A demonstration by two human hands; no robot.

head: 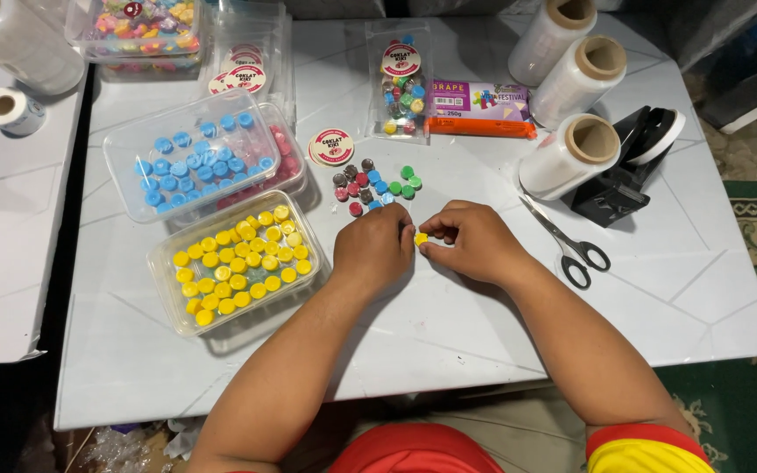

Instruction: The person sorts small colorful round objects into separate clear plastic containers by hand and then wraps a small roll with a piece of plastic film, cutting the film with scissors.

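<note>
White table | left hand, right hand pinch round yellow piece

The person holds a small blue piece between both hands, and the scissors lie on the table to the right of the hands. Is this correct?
Not quite. In the head view the small piece pinched between the left hand and right hand is yellow, not blue. The scissors do lie on the table to their right.

Taking the pile of small sweets as landmark: tubs are set to its left, scissors to its right, a filled bag behind it, all on the bench.
</note>
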